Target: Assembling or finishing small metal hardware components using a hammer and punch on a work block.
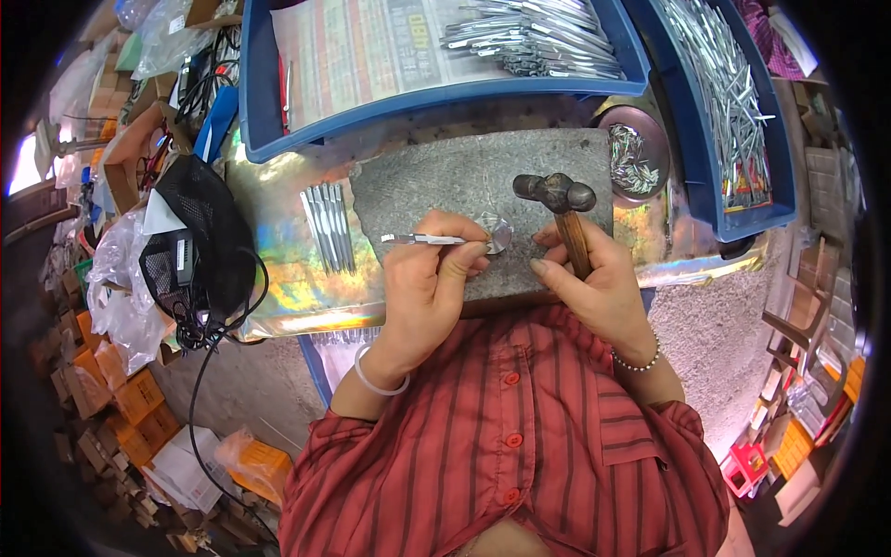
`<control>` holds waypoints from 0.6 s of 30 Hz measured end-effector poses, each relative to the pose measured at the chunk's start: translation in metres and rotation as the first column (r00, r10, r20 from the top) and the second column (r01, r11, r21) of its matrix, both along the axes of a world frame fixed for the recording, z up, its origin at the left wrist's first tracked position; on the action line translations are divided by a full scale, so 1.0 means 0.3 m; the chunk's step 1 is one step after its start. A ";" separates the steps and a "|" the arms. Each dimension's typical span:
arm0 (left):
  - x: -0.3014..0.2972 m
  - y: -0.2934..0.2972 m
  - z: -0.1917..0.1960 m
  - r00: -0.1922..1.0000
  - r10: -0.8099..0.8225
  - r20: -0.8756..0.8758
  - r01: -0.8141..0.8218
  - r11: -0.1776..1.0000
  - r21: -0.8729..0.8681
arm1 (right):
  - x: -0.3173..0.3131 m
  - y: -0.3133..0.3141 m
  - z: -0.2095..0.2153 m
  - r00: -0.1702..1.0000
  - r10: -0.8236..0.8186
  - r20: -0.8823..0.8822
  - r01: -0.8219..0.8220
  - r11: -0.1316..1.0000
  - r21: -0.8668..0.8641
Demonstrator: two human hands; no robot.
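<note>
My left hand (429,271) pinches a slim silver metal piece (425,239), flat and pale at its outer end, and holds it level over a grey stone slab (418,176). The kind of piece cannot be made out. Beside those fingertips, a shiny, roundish worn spot (501,234) shows on the slab. In my right hand (599,283) is a ball-peen hammer (557,193), gripped by its wooden handle with the dark head raised over the slab. To the left of the slab lies a neat row of similar slim silver pieces (327,227).
A blue tray (445,97) holds newspaper and a heap of slim metal pieces; another blue tray (784,200) at right holds more. Between them, a round dish (640,130) contains small metal bits. A black mesh bag (200,223) with cables sits at left. Boxes (139,408) crowd the floor.
</note>
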State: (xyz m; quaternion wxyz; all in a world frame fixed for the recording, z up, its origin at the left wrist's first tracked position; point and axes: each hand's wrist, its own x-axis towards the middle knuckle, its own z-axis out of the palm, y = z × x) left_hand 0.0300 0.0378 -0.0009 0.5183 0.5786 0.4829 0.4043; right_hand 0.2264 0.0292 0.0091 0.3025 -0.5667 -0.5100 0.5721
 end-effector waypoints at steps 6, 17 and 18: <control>0.001 0.007 0.007 0.999 -0.008 -0.051 0.009 1.000 0.010 | 0.001 0.001 0.000 1.000 0.000 0.013 0.000 1.000 0.014; 0.005 0.018 0.030 0.982 -0.036 -0.185 0.048 0.997 0.060 | 0.003 -0.001 0.004 0.998 0.016 0.068 -0.018 0.999 0.033; 0.007 0.019 0.027 0.982 -0.037 -0.185 0.048 0.997 0.059 | 0.003 -0.002 0.002 0.998 0.015 0.068 -0.018 0.999 0.032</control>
